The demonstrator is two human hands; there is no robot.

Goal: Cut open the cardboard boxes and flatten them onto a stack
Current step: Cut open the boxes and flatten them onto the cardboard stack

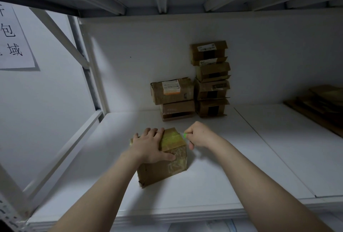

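The box (165,166) being worked on stands near the front of a white shelf (232,166), one corner turned toward the person, its top seam covered in shiny tape. The left hand (150,144) lies spread flat over the left part of the top, fingers straight and thumb resting along the near upper edge. It seems to be there to pin the box down so it cannot slide or twist under the blade.

The right hand (198,135) is curled into a fist round a small cutter (185,135), of which only a green tip shows. That tip sits at the far right edge of the top, right where the tape meets the corner, a likely starting point for a slit along the seam. Whether the blade has entered the tape cannot be told.

The left fingers lie beside the tape line, not across it, which would keep them out of the blade's path.

More closed boxes (211,79) wait piled against the back wall. At the far right lies a stack (323,105) of flat cardboard, presumably where this box goes once opened.
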